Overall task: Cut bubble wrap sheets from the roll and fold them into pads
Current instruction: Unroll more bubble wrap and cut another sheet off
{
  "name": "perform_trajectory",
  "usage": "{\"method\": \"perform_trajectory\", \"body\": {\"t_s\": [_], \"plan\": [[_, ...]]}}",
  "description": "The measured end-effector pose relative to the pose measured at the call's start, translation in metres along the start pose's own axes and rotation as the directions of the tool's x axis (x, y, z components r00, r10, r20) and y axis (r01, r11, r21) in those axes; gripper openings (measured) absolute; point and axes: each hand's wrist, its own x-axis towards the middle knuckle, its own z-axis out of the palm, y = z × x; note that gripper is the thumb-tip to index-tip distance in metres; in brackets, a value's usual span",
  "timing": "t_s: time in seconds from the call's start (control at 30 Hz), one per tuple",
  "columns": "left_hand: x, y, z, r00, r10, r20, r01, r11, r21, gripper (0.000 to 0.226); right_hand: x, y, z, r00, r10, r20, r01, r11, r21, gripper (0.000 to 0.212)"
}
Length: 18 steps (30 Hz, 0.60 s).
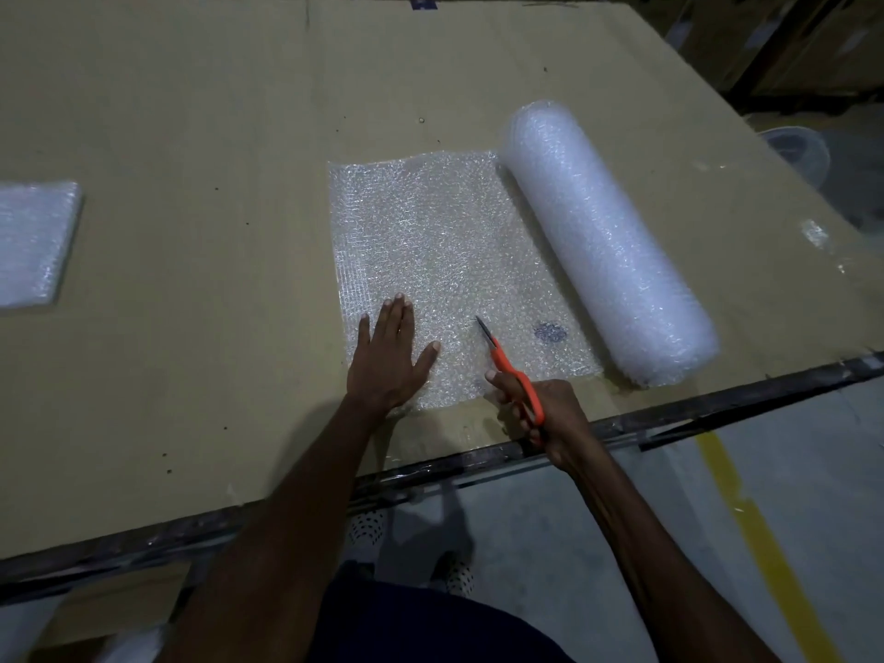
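Two hands: left [390,356] flat on sheet [445,260], right [545,413] gripping scissors [509,368] pointing away-left.

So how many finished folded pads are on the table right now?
1 in view: a folded pad at the table's far left edge, cut off by the frame, so more may lie out of sight. The unrolled sheet beside the roll isn't folded yet.

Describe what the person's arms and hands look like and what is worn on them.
Both forearms are bare up to the bottom edge of the picture: no sleeves show. The left hand and the right hand wear no gloves. No rings, watch, bands or markings can be made out, though the light is dim. Veins stand out along the right forearm.
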Motion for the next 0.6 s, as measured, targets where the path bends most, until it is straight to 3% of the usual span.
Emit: {"method": "perform_trajectory", "body": {"t_s": [0.3,0.6], "plan": [[0.011,0.000,-0.011,0.999,-0.036,0.031,0.037,0.999,-0.039,0.092,0.005,-0.017,0.003,0.999,0.046,0.004,-0.046,0.998,-0.036,0.039],[0.080,-0.028,-0.023,0.999,0.042,0.034,-0.041,0.998,-0.038,0.087,0.005,-0.022,0.008,0.994,0.080,-0.078,-0.085,0.995,-0.055,0.046]]}}
